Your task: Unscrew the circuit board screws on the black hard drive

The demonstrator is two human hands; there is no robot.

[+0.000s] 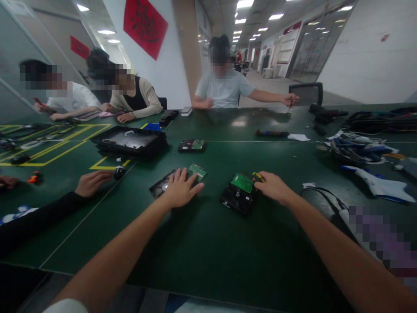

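My left hand (179, 189) lies with its fingers spread over a hard drive (158, 187), covering much of it. A loose green circuit board (198, 171) rests just beyond those fingertips. My right hand (272, 187) is closed around a yellow-and-black screwdriver (259, 177); only part of its handle shows, and its tip is hidden. Right beside this hand, on its left, a second hard drive (236, 201) lies flat with its green circuit board (243, 183) facing up. Whether the hand touches that drive I cannot tell.
Farther back lie another hard drive (192, 145) and a black tray (130, 143). A co-worker's hand (94, 182) reaches in from the left near a small black object (119, 172). On the right are cables (355, 148) and a blue-and-white glove (379, 183). Several people sit across the table.
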